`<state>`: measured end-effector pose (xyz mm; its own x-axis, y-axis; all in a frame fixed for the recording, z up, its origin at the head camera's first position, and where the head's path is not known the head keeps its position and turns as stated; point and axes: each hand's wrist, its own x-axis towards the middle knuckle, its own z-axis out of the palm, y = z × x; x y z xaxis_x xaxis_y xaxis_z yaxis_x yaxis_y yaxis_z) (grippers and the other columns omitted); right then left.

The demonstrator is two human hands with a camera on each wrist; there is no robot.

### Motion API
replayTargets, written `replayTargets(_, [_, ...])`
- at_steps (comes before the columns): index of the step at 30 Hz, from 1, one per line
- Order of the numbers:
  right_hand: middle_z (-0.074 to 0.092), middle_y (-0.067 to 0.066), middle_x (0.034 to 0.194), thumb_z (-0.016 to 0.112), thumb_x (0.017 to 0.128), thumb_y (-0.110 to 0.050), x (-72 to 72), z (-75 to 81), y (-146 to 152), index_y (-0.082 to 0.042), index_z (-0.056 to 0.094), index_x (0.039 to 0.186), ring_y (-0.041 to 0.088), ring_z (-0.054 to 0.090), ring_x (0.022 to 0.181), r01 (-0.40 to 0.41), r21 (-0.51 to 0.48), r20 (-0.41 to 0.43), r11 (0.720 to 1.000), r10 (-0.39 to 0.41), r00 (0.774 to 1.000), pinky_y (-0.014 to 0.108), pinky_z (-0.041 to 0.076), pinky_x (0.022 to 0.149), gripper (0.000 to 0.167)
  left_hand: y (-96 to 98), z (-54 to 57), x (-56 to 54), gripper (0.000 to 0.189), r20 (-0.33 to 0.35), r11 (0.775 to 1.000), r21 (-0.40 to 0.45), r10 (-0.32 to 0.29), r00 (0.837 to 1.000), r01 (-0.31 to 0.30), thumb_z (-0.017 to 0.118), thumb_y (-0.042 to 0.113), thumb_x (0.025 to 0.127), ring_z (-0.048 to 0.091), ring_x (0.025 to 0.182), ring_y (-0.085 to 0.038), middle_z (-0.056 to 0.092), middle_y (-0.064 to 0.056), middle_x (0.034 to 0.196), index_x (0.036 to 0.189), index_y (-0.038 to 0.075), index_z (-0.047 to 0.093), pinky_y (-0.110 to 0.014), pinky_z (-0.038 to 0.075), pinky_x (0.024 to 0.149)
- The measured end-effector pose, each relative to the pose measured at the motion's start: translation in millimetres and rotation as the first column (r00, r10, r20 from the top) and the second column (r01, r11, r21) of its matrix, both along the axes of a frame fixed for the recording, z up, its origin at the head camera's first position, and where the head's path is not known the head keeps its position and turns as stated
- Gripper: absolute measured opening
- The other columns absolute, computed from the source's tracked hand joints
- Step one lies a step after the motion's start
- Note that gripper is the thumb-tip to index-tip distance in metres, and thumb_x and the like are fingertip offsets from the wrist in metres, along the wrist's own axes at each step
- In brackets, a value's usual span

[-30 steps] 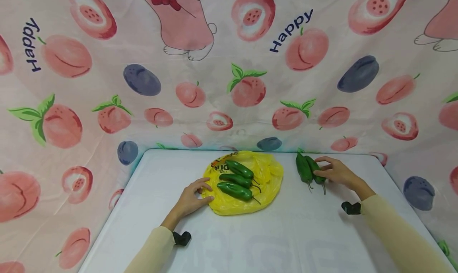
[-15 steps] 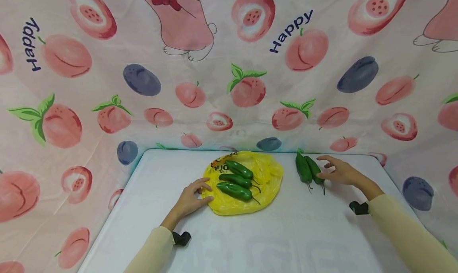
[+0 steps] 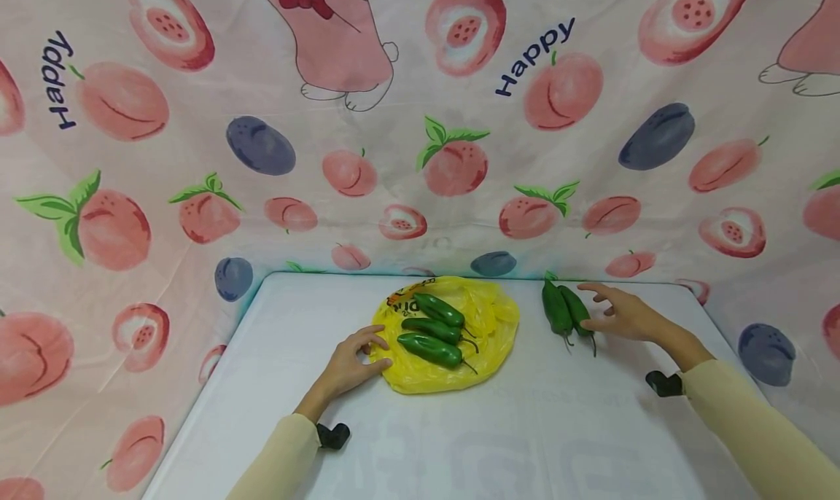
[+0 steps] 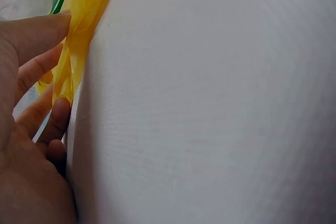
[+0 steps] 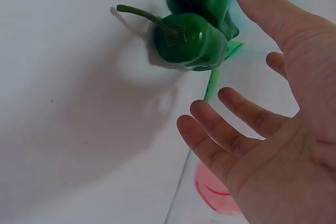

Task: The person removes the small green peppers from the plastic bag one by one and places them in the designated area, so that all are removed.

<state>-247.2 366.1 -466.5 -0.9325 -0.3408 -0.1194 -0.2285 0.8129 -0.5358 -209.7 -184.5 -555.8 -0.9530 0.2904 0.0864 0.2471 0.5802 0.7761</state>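
Observation:
On a yellow plastic bag (image 3: 420, 380) lie three green peppers (image 3: 429, 349), side by side with their stems to the right. My left hand (image 3: 348, 365) rests at the bag's left edge, thumb and fingers apart and touching the plastic (image 4: 79, 40). Two more green peppers lie close together at the back right, one (image 3: 556, 312) left of the other (image 3: 573, 309). Just right of this pair, my right hand (image 3: 626, 318) hovers with fingers loosely spread and nothing in it. From the right wrist, a gap shows between its fingers and the nearer pepper (image 5: 191, 40).
Everything lies on a white table (image 3: 499, 442). Behind it hangs a peach-print cloth (image 3: 459, 223), which also covers both sides. Bare tabletop stretches between the bag and the pair of peppers.
My right hand has drawn back to the right, away from the two peppers, and its fingers have come off the right one. The left hand and the bag stay put.

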Motion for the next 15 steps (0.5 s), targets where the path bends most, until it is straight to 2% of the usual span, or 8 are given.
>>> replayTargets(15, [0.051, 0.037, 0.138, 0.078, 0.092, -0.034, -2.7, 6.1, -7.7, -0.006, 0.036, 0.154, 0.055, 0.058, 0.115, -0.019, -0.012, -0.01, 1.0, 0.019, 1.0, 0.057, 0.057, 0.08, 0.08, 0.9, 5.1, 1.3, 0.019, 0.007, 1.0, 0.003, 0.0, 1.0, 0.0, 0.085, 0.029, 0.086, 0.053, 0.099, -0.016, 0.057, -0.002, 0.148, 0.101, 0.027, 0.073, -0.042, 0.042, 0.094])
